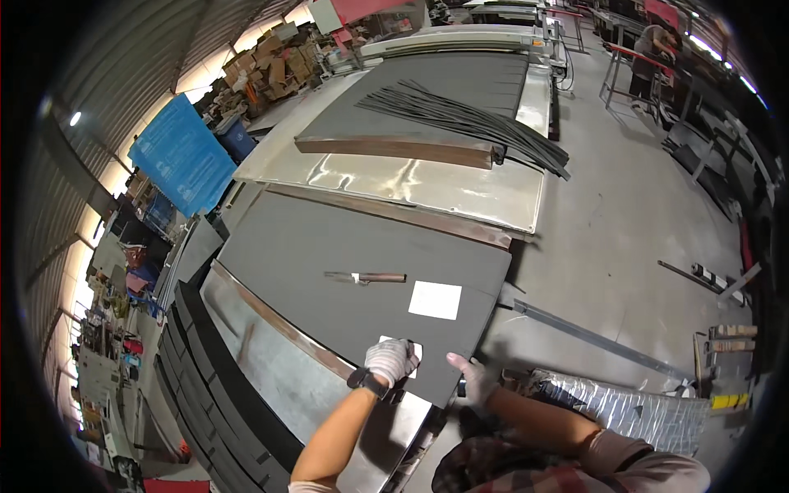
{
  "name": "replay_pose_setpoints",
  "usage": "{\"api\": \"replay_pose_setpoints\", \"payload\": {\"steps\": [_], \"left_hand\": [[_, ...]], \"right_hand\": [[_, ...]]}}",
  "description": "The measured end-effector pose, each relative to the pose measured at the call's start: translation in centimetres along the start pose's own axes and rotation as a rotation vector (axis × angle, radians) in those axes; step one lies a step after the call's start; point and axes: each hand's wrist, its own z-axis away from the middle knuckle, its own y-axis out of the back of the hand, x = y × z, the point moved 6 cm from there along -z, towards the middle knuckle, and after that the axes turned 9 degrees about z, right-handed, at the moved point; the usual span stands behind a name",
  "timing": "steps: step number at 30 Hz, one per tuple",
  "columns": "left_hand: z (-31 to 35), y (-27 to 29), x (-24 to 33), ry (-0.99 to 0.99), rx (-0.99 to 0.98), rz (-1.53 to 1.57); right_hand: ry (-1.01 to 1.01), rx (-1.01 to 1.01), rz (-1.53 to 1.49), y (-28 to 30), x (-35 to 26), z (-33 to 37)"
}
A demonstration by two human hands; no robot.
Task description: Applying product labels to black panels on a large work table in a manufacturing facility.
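A dark grey sheet (329, 238) covers the near table. My left hand (391, 361), in a pale knitted glove with a dark watch at the wrist, rests near its front edge with the fingers curled. Under and beside those fingers shows a small white paper (417, 352); what they pinch is hidden. My right hand (477, 380), also gloved, is at the sheet's right front corner. Its thumb lies over the edge, and its other fingers are mostly out of sight. A white rectangular paper (436, 300) and a thin brownish strip (382, 278) lie flat on the sheet.
Beyond stands a metal-topped table (394, 177) with a grey stack (460, 82) and a bundle of thin black strips (477, 123). Long black strips (214, 386) are piled at left. A silver-wrapped bundle (625, 407) sits at right. Another person (653, 53) works far right.
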Motion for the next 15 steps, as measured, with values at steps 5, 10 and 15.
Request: {"api": "replay_pose_setpoints", "payload": {"steps": [5, 10, 15], "left_hand": [[3.0, 0.1, 1.1, 0.02, 0.3, 0.062], [13.8, -9.8, 1.6, 0.235, 0.76, 1.541], [11.0, -19.6, 0.4, 0.542, 0.314, 2.016]], "right_hand": [[-0.017, 0.233, 0.257, 0.7, 1.0, -0.2], [0.114, -0.138, 0.146, 0.9, -2.8, 3.7], [-0.038, -0.425, 0.594, 1.9, -6.3, 0.6]]}}
